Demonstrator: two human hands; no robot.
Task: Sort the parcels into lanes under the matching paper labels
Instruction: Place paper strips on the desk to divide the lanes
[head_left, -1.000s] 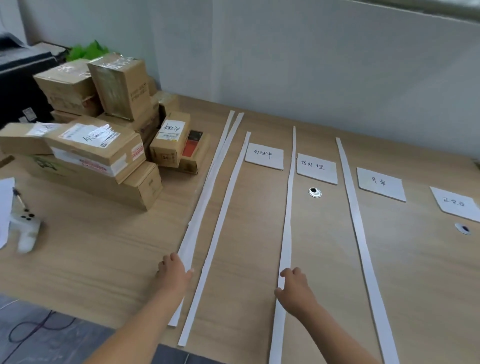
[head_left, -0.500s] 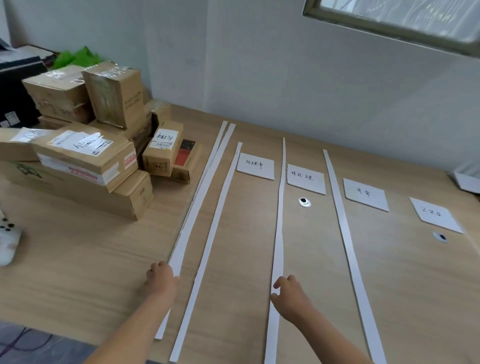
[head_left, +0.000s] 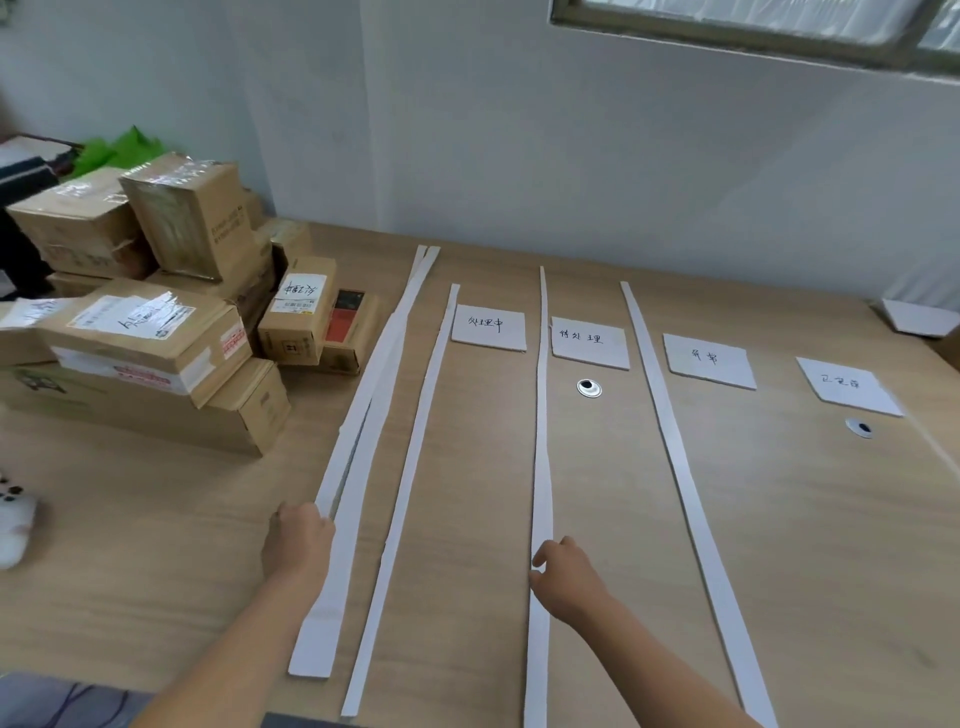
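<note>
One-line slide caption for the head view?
Left hand grips the leftmost paper strip, right hand touches the middle strip; four labels beyond, parcels stacked left.

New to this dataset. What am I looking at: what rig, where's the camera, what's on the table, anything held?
No machine: a person's two bare hands, filmed by one camera worn on the head, looking forward and down. On the wooden table lie long paper strips marking lanes, with four handwritten paper labels near the far end. A pile of cardboard parcels waits at the left, none sorted yet. The left hand rests at the leftmost strip, the right hand at the middle strip; whether they pinch or merely touch is unclear.
</note>
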